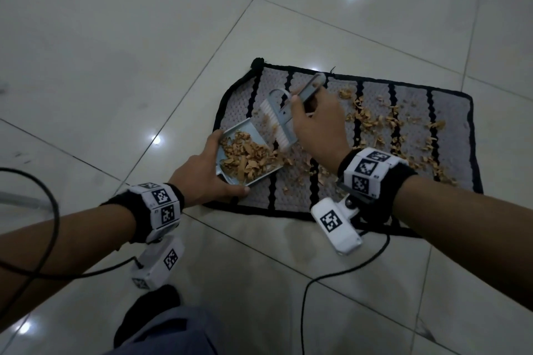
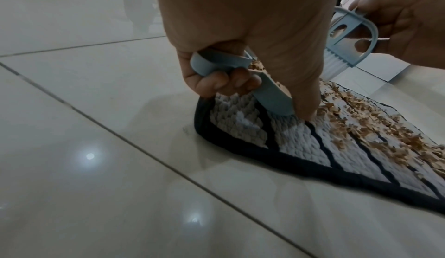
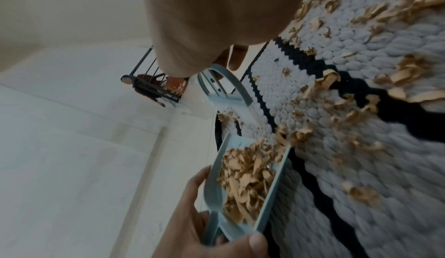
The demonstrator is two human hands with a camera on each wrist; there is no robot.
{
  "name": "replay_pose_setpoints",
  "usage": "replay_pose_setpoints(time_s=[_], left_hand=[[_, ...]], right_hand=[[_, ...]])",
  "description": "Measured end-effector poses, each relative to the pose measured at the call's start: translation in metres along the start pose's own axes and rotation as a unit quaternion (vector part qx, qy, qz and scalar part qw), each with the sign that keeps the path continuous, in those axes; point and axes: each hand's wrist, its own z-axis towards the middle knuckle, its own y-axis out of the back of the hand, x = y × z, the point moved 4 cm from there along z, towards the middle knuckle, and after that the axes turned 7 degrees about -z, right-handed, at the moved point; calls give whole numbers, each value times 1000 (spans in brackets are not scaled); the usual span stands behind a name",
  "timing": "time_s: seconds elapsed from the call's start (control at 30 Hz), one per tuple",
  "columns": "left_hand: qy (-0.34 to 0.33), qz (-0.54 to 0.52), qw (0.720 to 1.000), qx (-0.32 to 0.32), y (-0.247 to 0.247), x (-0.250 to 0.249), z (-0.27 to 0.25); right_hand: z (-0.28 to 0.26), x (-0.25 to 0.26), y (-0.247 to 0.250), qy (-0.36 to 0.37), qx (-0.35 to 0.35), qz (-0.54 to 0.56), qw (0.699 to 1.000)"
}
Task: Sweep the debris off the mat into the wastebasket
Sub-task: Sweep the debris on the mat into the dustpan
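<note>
Here, left hand (image 1: pixel 202 179) fingers (image 2: pixel 226 83) curled round dustpan (image 1: pixel 245 157) handle | right hand (image 1: pixel 317 124) fingers wrapped round brush (image 1: pixel 281 121) handle

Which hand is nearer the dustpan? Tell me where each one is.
Left. The left hand grips the dustpan by its handle end; the right hand holds the brush just above the pan's open edge.

No readable words, brand names or numbers show in any view. The only signs are black-and-white square code markers: several on the left wristband (image 1: pixel 161 206) and its camera unit (image 1: pixel 161 264), and several on the right wristband (image 1: pixel 372 171) and its camera unit (image 1: pixel 336 223). They carry patterns, not letters.
</note>
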Motion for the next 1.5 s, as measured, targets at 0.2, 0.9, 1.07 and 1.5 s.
replay_pose_setpoints(time_s=[0.2, 0.9, 1.07, 1.5], left_hand=[[6, 12, 1000, -5, 13, 9, 0], [35, 32, 999, 0, 9, 19, -2], [33, 32, 999, 0, 10, 18, -2], [35, 24, 999, -4, 11, 22, -5]], right_hand=[[27, -6, -5, -14, -12, 10, 1000], [21, -52, 26, -44, -14, -70, 996], [32, -19, 7, 19, -39, -30, 999], [43, -37, -29, -75, -4, -52, 996]])
